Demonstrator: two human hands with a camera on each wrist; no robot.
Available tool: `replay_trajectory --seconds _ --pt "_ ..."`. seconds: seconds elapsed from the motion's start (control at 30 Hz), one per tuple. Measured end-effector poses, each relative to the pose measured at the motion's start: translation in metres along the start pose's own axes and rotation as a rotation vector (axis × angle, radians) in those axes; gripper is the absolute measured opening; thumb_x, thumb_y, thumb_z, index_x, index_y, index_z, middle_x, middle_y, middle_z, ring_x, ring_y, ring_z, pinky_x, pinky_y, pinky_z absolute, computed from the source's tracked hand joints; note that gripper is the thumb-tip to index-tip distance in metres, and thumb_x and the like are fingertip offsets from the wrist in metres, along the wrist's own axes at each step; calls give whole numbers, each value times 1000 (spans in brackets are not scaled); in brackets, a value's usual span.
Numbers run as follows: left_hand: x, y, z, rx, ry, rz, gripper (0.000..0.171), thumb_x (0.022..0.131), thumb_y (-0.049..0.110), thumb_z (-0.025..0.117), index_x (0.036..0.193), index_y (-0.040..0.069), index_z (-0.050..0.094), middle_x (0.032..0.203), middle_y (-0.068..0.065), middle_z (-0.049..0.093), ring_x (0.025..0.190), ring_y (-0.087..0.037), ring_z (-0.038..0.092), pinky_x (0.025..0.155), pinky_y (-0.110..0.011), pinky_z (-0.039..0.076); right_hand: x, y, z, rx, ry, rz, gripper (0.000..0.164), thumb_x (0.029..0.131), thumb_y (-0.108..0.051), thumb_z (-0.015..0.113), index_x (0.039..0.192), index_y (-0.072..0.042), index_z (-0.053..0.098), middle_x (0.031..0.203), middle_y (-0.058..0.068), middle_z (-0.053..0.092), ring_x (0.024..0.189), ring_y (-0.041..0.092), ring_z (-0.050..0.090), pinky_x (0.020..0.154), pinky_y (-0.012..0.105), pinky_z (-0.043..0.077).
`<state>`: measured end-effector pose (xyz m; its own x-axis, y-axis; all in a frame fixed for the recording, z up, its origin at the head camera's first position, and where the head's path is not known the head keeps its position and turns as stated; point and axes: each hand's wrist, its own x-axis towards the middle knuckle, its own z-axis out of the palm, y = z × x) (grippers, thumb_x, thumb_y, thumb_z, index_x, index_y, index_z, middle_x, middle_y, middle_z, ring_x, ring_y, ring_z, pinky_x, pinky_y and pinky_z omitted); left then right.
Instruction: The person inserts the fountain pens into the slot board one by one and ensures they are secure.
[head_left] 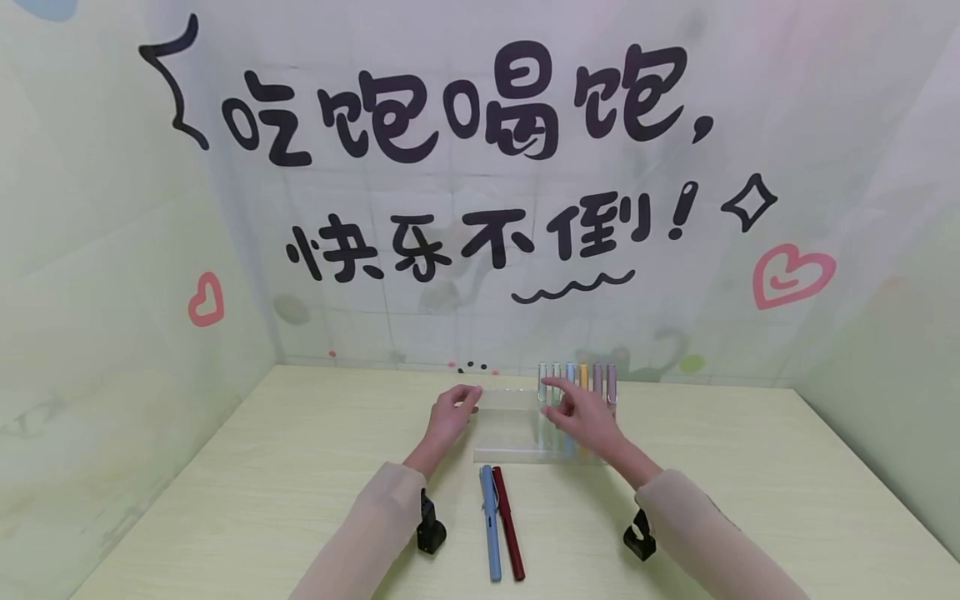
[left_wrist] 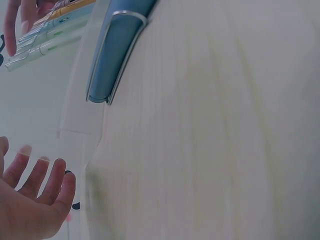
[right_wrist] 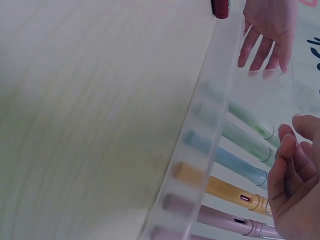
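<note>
A clear pen stand [head_left: 506,457] is on the table, with several capped pens upright in its right half: pale green, blue, orange-yellow [right_wrist: 227,192] and purple. My left hand [head_left: 450,417] holds the stand's left edge, its fingertips seen through the clear panel in the left wrist view. Over the pens hovers my right hand [head_left: 588,421], its fingers loosely bent and nothing between thumb and fingertips in the right wrist view. In front of the stand a blue pen [head_left: 491,521] and a dark red pen [head_left: 509,525] lie side by side, nearly touching at the cap end.
The pale wood-grain table [head_left: 300,483] reaches back to a printed cloth [head_left: 420,333] with black lettering and pink hearts. More cloth hangs at the left and right sides. Black camera mounts [head_left: 431,533] sit at both wrists.
</note>
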<state>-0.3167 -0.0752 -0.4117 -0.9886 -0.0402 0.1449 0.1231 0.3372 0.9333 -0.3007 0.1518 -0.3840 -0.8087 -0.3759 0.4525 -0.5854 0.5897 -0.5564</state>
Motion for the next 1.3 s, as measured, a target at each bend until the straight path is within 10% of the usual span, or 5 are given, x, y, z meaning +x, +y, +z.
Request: replay_trajectory --seconds 1.3 --pt "0 1 0 1 -1 -10 35 90 32 49 106 2 59 103 -12 58 87 -24 59 71 -33 47 -28 -27 30 127 -234 30 32 83 -19 62 110 -4 56 63 -7 54 47 7 50 43 24 42"
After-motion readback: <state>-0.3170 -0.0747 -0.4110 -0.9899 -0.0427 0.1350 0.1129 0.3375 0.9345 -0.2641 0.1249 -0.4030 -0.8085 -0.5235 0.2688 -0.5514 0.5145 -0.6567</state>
